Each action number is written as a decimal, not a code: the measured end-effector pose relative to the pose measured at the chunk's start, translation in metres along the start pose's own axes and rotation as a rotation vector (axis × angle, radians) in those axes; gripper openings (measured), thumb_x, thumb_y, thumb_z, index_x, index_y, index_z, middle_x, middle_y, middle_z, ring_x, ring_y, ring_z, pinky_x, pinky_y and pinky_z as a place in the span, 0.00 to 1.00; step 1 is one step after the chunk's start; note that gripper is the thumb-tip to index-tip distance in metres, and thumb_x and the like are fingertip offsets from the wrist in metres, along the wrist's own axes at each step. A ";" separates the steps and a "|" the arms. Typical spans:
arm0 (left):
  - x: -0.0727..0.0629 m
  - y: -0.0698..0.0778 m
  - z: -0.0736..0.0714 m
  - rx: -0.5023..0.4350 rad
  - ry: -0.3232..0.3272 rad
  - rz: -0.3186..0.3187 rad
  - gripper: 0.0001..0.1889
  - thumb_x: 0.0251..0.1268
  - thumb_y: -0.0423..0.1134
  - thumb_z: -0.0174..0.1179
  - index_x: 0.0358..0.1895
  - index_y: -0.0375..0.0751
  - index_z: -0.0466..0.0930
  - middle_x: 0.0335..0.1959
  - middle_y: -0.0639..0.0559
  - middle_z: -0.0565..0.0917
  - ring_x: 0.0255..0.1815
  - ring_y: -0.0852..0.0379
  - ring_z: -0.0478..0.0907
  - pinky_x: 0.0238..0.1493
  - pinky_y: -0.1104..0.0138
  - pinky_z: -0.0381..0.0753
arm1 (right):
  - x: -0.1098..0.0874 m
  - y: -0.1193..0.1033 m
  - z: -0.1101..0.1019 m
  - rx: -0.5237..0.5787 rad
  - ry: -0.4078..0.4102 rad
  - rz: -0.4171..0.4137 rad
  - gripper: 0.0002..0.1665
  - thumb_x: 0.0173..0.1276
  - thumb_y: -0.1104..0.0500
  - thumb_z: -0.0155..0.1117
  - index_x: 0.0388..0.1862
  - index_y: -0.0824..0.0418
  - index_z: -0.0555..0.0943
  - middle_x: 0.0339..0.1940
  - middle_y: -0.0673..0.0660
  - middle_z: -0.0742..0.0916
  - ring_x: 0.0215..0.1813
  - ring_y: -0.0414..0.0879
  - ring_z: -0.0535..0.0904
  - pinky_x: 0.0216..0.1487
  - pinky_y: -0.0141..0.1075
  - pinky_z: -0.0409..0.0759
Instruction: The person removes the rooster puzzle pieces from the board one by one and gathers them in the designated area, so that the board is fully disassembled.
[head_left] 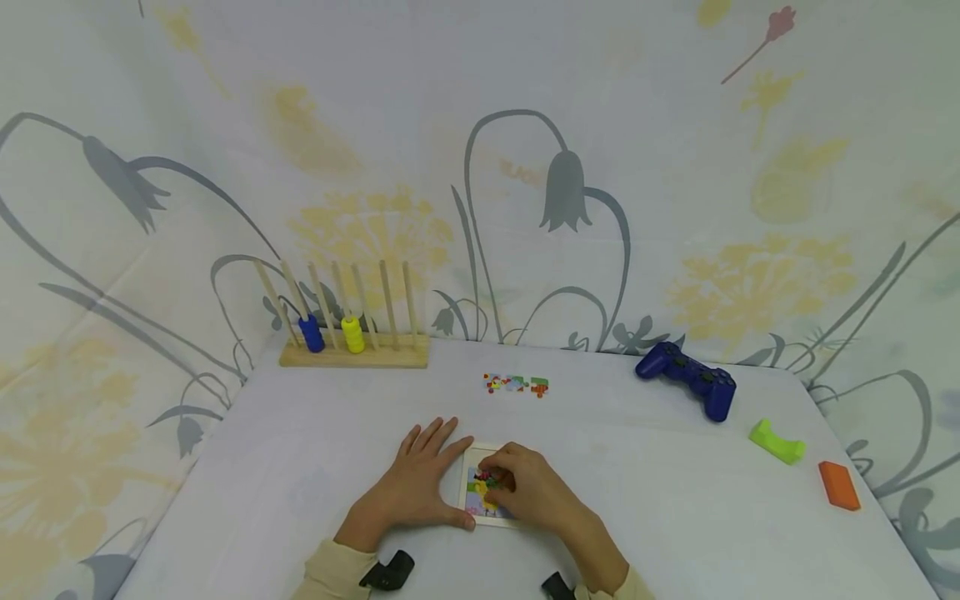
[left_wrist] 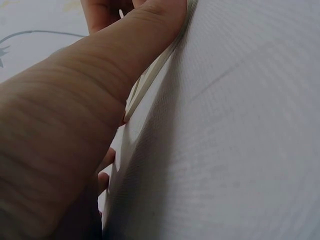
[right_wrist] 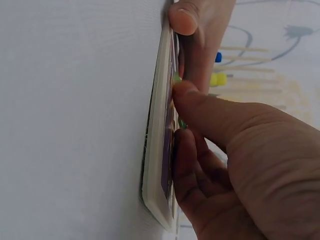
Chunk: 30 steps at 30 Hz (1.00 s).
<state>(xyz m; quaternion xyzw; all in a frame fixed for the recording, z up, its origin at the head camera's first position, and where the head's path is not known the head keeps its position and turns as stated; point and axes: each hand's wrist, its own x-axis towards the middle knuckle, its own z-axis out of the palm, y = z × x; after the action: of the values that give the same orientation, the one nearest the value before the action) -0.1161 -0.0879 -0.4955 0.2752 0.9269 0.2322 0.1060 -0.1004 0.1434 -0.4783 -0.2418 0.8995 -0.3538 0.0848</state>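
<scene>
A small puzzle tray with a pale frame [head_left: 495, 522] lies flat near the front of the white table, a colourful picture inside it. My left hand [head_left: 422, 486] rests at the tray's left side, fingers straight and spread, the thumb on its lower left corner. Over the picture, my right hand [head_left: 534, 487] pinches a puzzle piece, mostly hidden by the fingers; a green bit of it [right_wrist: 182, 123] shows in the right wrist view. In the left wrist view the left thumb [left_wrist: 155, 25] presses against the edge of the tray.
Loose puzzle pieces [head_left: 514, 384] lie beyond the tray. At the back left stands a wooden peg rack [head_left: 390, 358] with blue beads [head_left: 311, 333] and yellow beads [head_left: 352, 334]. To the right are a blue game controller [head_left: 686, 377], a green arched block [head_left: 777, 442] and an orange block [head_left: 839, 486].
</scene>
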 end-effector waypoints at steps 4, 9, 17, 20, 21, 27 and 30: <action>0.000 -0.001 0.001 0.000 -0.003 -0.005 0.60 0.40 0.74 0.73 0.79 0.52 0.62 0.84 0.43 0.53 0.85 0.37 0.46 0.81 0.37 0.44 | 0.000 0.002 0.003 0.014 0.001 0.011 0.21 0.60 0.58 0.79 0.52 0.60 0.86 0.42 0.48 0.84 0.39 0.34 0.75 0.41 0.28 0.79; 0.000 0.000 0.001 0.004 -0.002 0.001 0.60 0.40 0.74 0.73 0.79 0.51 0.62 0.84 0.42 0.53 0.85 0.37 0.47 0.80 0.36 0.44 | 0.000 0.002 0.004 0.014 0.006 0.018 0.23 0.58 0.57 0.80 0.52 0.60 0.86 0.42 0.48 0.84 0.39 0.34 0.75 0.40 0.28 0.79; 0.001 -0.001 0.001 0.008 -0.004 -0.011 0.60 0.40 0.75 0.73 0.79 0.53 0.62 0.84 0.44 0.53 0.85 0.38 0.46 0.81 0.37 0.44 | 0.001 -0.001 0.004 0.003 0.013 0.037 0.18 0.61 0.59 0.79 0.49 0.60 0.87 0.39 0.48 0.84 0.36 0.33 0.75 0.38 0.27 0.79; 0.001 -0.002 0.001 0.012 -0.006 -0.015 0.60 0.39 0.75 0.73 0.79 0.53 0.62 0.84 0.44 0.53 0.85 0.39 0.46 0.81 0.37 0.44 | 0.002 -0.001 0.004 -0.004 0.017 0.033 0.17 0.61 0.60 0.78 0.49 0.61 0.87 0.38 0.48 0.84 0.36 0.33 0.75 0.38 0.27 0.79; 0.001 -0.002 0.002 0.015 -0.006 -0.017 0.60 0.39 0.76 0.73 0.79 0.54 0.62 0.84 0.45 0.53 0.85 0.39 0.46 0.81 0.38 0.44 | 0.002 -0.002 0.004 -0.005 0.017 0.030 0.17 0.61 0.60 0.78 0.48 0.61 0.87 0.38 0.48 0.85 0.36 0.33 0.75 0.38 0.27 0.79; 0.002 -0.005 0.005 0.011 0.007 -0.004 0.61 0.39 0.76 0.72 0.79 0.53 0.62 0.84 0.44 0.53 0.85 0.38 0.46 0.81 0.37 0.43 | 0.002 -0.001 0.004 -0.036 0.015 0.013 0.17 0.63 0.59 0.76 0.49 0.62 0.86 0.38 0.47 0.84 0.35 0.32 0.74 0.38 0.26 0.78; 0.003 -0.007 0.007 0.013 0.013 0.002 0.61 0.39 0.77 0.72 0.80 0.54 0.61 0.84 0.44 0.52 0.85 0.39 0.46 0.81 0.38 0.43 | 0.002 0.001 0.004 -0.033 0.015 0.007 0.16 0.63 0.59 0.75 0.49 0.61 0.86 0.38 0.46 0.83 0.35 0.32 0.74 0.38 0.26 0.78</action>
<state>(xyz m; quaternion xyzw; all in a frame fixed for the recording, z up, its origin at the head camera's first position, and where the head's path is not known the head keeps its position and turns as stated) -0.1192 -0.0888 -0.5054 0.2753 0.9288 0.2279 0.0977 -0.1007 0.1408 -0.4813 -0.2375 0.9067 -0.3403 0.0754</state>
